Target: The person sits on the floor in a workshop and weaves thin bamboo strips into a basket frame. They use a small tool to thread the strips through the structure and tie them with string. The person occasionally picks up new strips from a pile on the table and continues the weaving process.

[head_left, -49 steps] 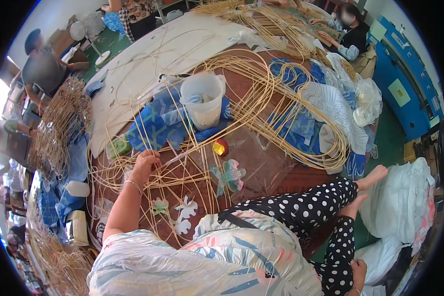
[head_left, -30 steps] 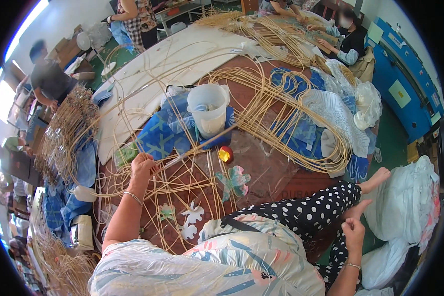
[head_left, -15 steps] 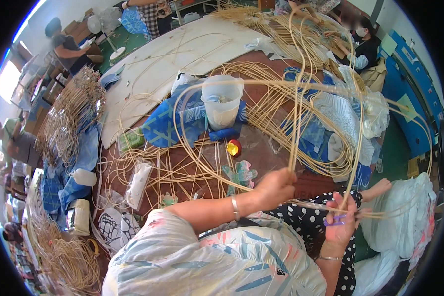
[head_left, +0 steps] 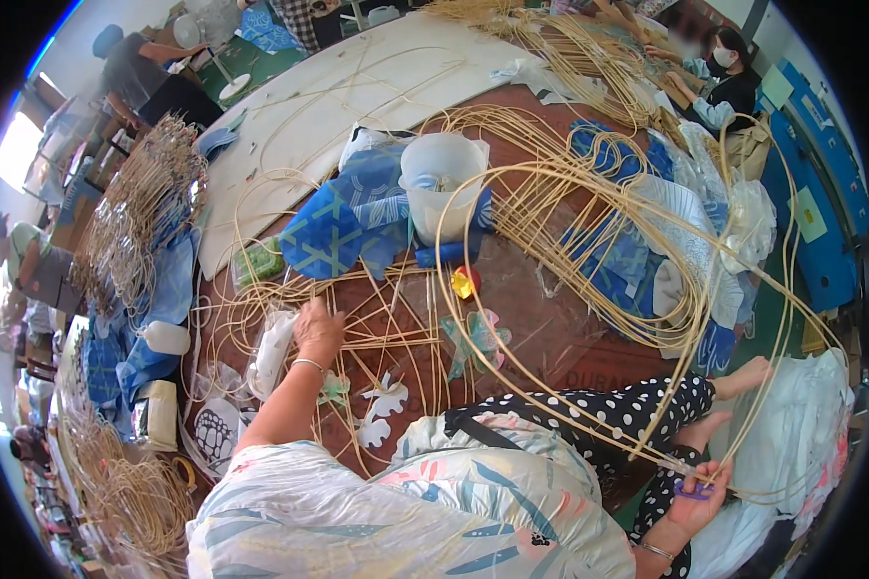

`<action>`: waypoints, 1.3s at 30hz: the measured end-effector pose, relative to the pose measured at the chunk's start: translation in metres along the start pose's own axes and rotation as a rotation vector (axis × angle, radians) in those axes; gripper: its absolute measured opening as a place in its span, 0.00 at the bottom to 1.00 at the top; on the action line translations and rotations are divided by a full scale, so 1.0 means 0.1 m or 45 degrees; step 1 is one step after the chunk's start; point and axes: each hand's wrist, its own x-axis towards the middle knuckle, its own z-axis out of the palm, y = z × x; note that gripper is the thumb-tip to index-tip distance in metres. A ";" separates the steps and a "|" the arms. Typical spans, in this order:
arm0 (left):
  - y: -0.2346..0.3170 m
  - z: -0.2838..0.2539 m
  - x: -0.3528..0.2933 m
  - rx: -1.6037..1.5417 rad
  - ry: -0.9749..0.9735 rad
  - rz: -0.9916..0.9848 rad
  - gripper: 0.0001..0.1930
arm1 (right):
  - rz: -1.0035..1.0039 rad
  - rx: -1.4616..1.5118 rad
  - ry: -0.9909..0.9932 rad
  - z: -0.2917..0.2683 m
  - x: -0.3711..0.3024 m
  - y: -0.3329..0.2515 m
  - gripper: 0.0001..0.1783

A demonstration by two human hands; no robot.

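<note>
My right hand point(head_left: 702, 500), low at the right beside my polka-dot trousers, is closed on several long pale rattan canes point(head_left: 661, 455). A purple looped handle point(head_left: 690, 490), perhaps of scissors, sits at its fingers. The canes sweep up from there in wide arcs over the table and out to the right. Over on the left, my left hand point(head_left: 319, 333) is down at the flat rattan lattice point(head_left: 386, 343), by a clear bag with white contents point(head_left: 274, 352). Its fingertips are hidden behind the hand, so a hold on anything cannot be made out.
A translucent white bucket point(head_left: 439, 188) stands beyond the lattice, beside blue patterned cloth point(head_left: 323, 227). Nearer lies a red and yellow object point(head_left: 465, 282). A big bundle of bent canes point(head_left: 589, 261) covers the table's right part. Other people are around the room.
My left hand has left the canes near my lap and reached left to the lattice. My right hand has moved down and right with the canes, whose arcs have shifted.
</note>
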 end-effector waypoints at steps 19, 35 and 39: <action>-0.14 0.17 0.34 0.282 -0.592 -0.187 0.22 | -0.159 0.009 0.046 -0.22 -0.05 -0.26 0.23; -0.08 0.01 0.36 0.286 -0.554 -0.205 0.17 | -0.233 0.050 0.110 -0.47 0.06 -0.52 0.18; -0.20 0.12 0.37 0.314 -0.532 -0.208 0.16 | -0.221 0.043 0.099 -0.57 0.05 -0.52 0.18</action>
